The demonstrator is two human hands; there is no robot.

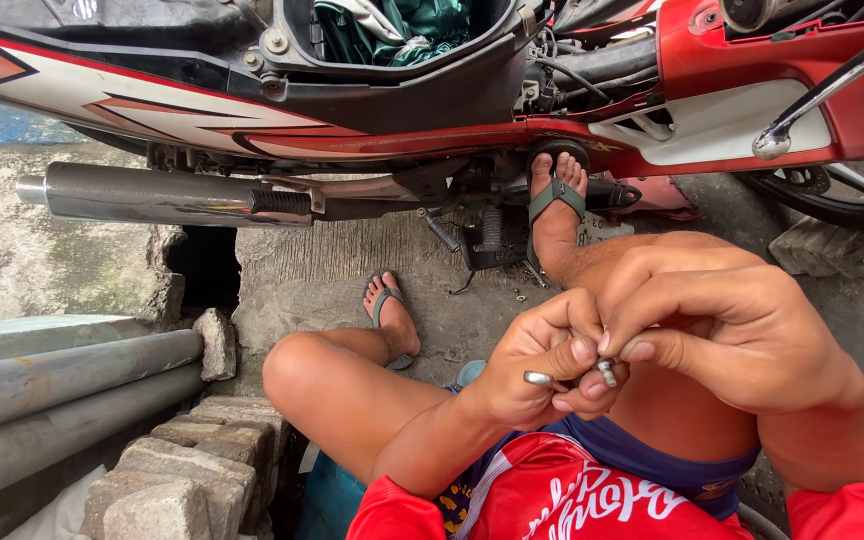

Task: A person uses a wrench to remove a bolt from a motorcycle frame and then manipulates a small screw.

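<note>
Both hands pinch small metal parts, the left hand a bolt, the right hand a fitting; a slip could drop either onto the gritty ground.

Small silver bolt pinched between fingertips.

Red motorcycle with white and black panels; silver exhaust pipe; red shirt; grey-green sandals.

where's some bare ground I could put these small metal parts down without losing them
Bare concrete lies between the exhaust pipe and your left foot. Under the motorcycle, by your right foot, it is crowded. Avoid the dark hole.
</note>
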